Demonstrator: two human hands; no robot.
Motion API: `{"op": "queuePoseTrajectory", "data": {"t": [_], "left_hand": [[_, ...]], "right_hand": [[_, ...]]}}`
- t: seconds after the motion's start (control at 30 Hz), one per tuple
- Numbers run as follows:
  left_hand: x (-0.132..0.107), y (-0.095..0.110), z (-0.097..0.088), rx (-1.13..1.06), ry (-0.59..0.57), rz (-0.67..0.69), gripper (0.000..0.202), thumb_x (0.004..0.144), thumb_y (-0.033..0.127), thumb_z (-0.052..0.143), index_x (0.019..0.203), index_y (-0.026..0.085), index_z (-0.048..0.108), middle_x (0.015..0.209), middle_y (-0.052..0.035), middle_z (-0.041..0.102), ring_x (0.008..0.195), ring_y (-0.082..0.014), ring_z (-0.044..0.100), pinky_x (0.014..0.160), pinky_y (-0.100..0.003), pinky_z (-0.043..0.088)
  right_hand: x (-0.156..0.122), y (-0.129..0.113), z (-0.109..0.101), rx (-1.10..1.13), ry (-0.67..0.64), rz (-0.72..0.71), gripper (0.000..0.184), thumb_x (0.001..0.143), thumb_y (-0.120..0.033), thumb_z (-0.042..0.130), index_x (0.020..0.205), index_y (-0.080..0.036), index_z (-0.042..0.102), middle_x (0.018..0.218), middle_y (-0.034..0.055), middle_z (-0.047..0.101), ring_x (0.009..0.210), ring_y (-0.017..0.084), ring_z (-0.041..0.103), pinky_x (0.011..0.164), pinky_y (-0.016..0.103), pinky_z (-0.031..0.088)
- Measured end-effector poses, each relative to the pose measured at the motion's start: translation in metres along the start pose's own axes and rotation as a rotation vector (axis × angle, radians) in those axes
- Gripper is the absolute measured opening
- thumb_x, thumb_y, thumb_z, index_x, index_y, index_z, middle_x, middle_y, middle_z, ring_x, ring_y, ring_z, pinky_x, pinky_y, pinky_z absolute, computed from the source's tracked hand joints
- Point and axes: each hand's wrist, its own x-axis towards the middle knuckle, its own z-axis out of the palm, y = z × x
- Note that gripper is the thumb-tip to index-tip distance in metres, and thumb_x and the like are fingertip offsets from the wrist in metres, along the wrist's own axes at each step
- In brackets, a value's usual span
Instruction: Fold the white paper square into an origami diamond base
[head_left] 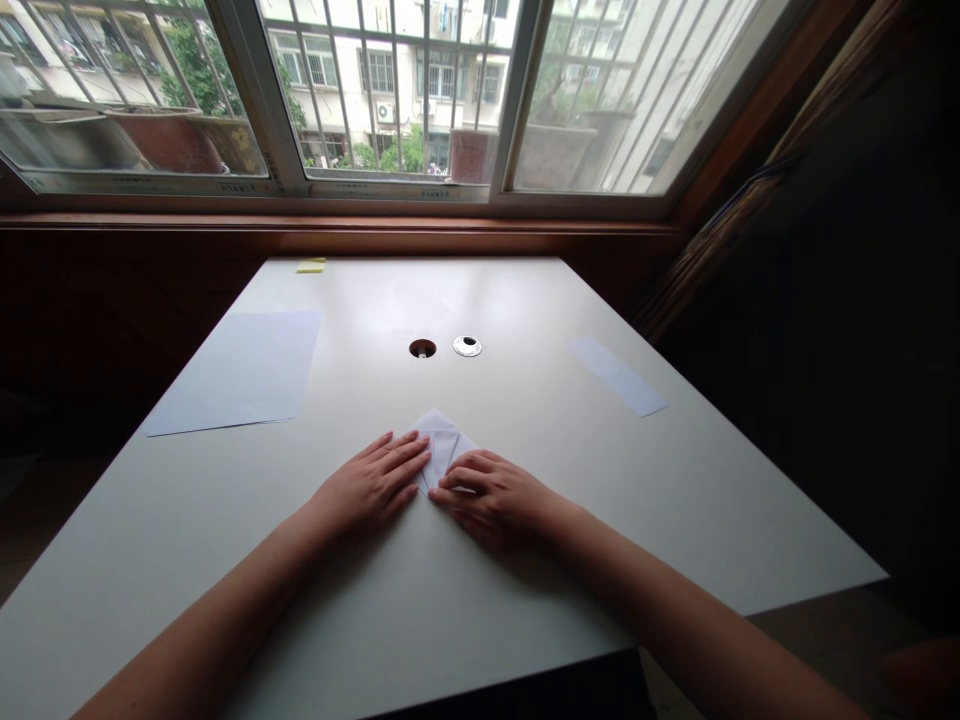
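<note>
White folded paper (444,446): on the bench (360,630), between both hands;
Left hand (375,478): flat, fingers extended over left side;
Right hand (501,495): fingers curled at lower edge; pinch or press, cannot tell;
Crease (453,451): could skew if left hand slips

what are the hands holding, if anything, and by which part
The folded white paper: the left hand lies over its left side, the right hand touches its lower right edge; whether it pinches there cannot be told.
</note>
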Motion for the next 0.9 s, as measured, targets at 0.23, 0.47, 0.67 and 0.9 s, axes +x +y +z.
{"op": "queuePoseTrajectory", "data": {"t": [0.23, 0.47, 0.67, 0.9], "left_hand": [[-0.004, 0.001, -0.001, 0.006, 0.103, -0.002, 0.046, 0.095, 0.018, 0.047, 0.141, 0.017, 0.051, 0.142, -0.0111, 0.055, 0.132, -0.0244, 0.052, 0.114, -0.045, 0.043], [-0.001, 0.006, -0.005, -0.002, 0.107, 0.098, 0.043, 0.092, 0.017, 0.052, 0.135, 0.02, 0.056, 0.132, -0.0088, 0.064, 0.12, -0.0232, 0.059, 0.109, -0.044, 0.047], [0.001, 0.015, -0.006, 0.057, 0.105, 0.034, 0.043, 0.095, 0.028, 0.055, 0.137, 0.028, 0.055, 0.131, -0.0065, 0.062, 0.12, -0.0255, 0.056, 0.11, -0.049, 0.042], [-0.003, 0.015, -0.004, 0.17, 0.129, -0.033, 0.039, 0.094, 0.03, 0.056, 0.132, 0.03, 0.06, 0.128, -0.0074, 0.06, 0.118, -0.0284, 0.051, 0.098, -0.045, 0.047]], "right_hand": [[-0.001, 0.008, 0.001, 0.056, 0.088, -0.028, 0.029, 0.089, -0.02, 0.061, 0.118, -0.021, 0.065, 0.108, 0.008, 0.069, 0.116, 0.02, 0.06, 0.099, 0.036, 0.05], [-0.008, 0.016, 0.005, 0.028, 0.149, 0.034, 0.027, 0.092, -0.021, 0.056, 0.118, -0.02, 0.065, 0.103, 0.009, 0.069, 0.098, 0.019, 0.066, 0.089, 0.034, 0.056], [-0.006, 0.012, 0.002, 0.02, 0.137, 0.054, 0.026, 0.093, -0.022, 0.057, 0.117, -0.022, 0.067, 0.104, 0.0081, 0.067, 0.095, 0.018, 0.065, 0.082, 0.031, 0.056], [-0.006, 0.013, 0.002, 0.015, 0.142, 0.06, 0.017, 0.092, -0.022, 0.059, 0.105, -0.021, 0.07, 0.099, 0.0068, 0.068, 0.089, 0.016, 0.065, 0.08, 0.029, 0.056]]}}
